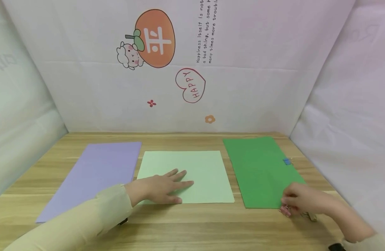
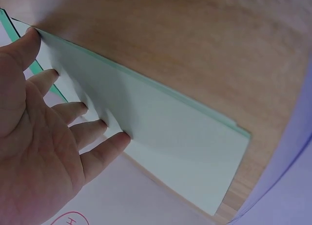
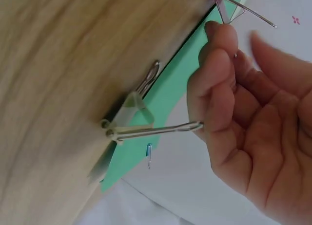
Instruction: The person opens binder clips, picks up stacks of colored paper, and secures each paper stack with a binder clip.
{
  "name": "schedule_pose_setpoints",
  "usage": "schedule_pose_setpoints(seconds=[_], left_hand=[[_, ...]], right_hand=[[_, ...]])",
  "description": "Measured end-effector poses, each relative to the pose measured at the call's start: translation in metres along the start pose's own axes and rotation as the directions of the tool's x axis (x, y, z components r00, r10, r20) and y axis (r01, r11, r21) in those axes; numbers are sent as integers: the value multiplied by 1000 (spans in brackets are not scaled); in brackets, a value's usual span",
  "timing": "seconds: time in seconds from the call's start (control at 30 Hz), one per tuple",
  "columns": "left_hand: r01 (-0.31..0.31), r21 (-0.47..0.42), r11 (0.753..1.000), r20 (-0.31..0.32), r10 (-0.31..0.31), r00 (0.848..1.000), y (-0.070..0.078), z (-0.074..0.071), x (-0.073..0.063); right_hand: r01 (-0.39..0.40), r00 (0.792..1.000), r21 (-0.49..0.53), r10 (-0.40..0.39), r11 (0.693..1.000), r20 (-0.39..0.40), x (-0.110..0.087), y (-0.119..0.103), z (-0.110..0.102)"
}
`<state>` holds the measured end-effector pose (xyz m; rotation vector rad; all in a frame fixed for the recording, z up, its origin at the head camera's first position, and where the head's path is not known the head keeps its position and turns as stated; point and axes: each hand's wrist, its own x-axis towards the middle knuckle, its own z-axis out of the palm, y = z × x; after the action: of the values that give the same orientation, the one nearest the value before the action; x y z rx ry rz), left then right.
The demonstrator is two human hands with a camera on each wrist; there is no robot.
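My left hand [image 1: 163,188] lies with spread fingers on the pale green paper [image 1: 208,177] in the middle of the table, its fingertips touching the sheet in the left wrist view. At the near right corner of the dark green paper [image 1: 258,170], my right hand [image 1: 308,199] is right at a pink binder clip [image 1: 285,210]. The right wrist view shows its fingers bent beside the clip's metal handles, with a gap between thumb and forefinger. A yellowish binder clip [image 3: 129,115] with splayed handles stands on the table beneath that hand.
A purple sheet [image 1: 101,170] lies on the left of the wooden table [image 1: 186,226]. A blue binder clip [image 1: 287,161] sits at the dark green paper's right edge. White printed cloth [image 1: 242,87] rises behind and along both sides.
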<state>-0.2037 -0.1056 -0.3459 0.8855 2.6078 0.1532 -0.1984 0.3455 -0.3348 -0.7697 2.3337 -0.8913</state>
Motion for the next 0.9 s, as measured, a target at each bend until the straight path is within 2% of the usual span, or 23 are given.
schedule_pose_setpoints(seconds=[0.07, 0.13, 0.37, 0.73, 0.9], left_hand=[[-1, 3, 1000, -2, 1, 1000, 0, 0, 0], [-1, 3, 1000, -5, 1, 1000, -1, 0, 0], [-6, -1, 1000, -6, 6, 1000, -2, 2, 1], [-7, 6, 1000, -1, 7, 1000, 0, -1, 3], [-25, 120, 992, -34, 29, 999, 1, -4, 5]], right_hand=[[-9, 999, 77, 6, 997, 36, 1, 0, -2], [-20, 998, 105, 13, 994, 60, 0, -1, -3], [-154, 988, 14, 153, 988, 29, -6, -4, -5], [-148, 989, 7, 148, 989, -4, -9, -3, -14], [-113, 992, -30, 111, 993, -53, -6, -7, -22]])
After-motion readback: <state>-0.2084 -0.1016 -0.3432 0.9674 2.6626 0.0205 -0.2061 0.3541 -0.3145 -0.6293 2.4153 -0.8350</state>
